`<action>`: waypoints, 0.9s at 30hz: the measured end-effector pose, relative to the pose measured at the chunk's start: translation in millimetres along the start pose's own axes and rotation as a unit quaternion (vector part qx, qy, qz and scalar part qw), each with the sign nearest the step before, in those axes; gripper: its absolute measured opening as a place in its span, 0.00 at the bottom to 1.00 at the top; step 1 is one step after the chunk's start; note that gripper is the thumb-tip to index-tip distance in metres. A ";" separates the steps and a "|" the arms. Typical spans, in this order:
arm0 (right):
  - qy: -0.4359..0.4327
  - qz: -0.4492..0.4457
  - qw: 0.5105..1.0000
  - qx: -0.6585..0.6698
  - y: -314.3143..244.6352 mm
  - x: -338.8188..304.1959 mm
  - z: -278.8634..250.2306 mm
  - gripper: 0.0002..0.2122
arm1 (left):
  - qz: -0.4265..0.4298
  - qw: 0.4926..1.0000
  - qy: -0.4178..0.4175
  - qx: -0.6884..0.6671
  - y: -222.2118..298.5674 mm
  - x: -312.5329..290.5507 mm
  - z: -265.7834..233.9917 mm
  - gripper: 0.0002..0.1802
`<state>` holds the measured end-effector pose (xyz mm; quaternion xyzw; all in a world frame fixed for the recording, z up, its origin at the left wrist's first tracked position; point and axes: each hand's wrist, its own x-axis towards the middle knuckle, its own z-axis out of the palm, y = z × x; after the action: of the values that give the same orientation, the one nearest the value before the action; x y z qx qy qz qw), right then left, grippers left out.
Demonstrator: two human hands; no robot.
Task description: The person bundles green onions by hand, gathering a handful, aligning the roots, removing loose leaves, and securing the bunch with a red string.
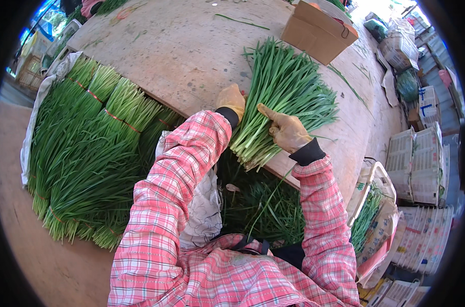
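A loose bundle of garlic chives lies on the table before me, its green leaves fanned away and its pale cut ends toward me, a little past the near edge. My left hand, in a yellowish work glove, is closed against the bundle's left side; its fingertips are partly hidden. On the other side my right hand, gloved the same, has its index finger stretched across the stalks. Its other fingers curl at the bundle's right side, the thumb out of sight. A single long leaf hangs below the bundle.
Tied chive bundles with red bands are stacked at the left on a pale cloth. A cardboard box stands on the far right of the wooden table. Loose greens lie below its near edge. White crates line the right.
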<state>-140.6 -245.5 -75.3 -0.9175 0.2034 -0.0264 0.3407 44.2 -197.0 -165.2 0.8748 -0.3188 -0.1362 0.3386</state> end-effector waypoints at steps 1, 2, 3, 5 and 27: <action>-0.001 0.001 1.000 0.000 0.6 0.3 0.7 0.29 | 0.002 1.000 0.001 -0.006 -2.5 0.8 3.8 0.12; 0.001 0.000 1.000 -0.001 -1.1 0.0 -0.6 0.30 | 0.008 1.000 0.004 -0.011 -2.5 2.0 4.5 0.11; 0.002 0.010 1.000 -0.019 -2.9 -0.8 -0.9 0.30 | 0.006 1.000 0.004 -0.017 -4.4 2.8 6.1 0.11; 0.007 0.000 1.000 -0.009 -1.5 -1.2 0.4 0.30 | 0.004 1.000 0.004 -0.029 -7.1 3.6 6.7 0.10; 0.059 -0.038 0.997 0.040 7.0 -9.7 3.8 0.29 | -0.200 0.693 -0.277 -0.635 0.6 -29.2 -27.6 0.13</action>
<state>-151.3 -244.2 -81.8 -0.9070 0.1867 -0.1016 0.3635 34.2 -164.4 -144.0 0.4175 -0.0529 -0.6067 0.6744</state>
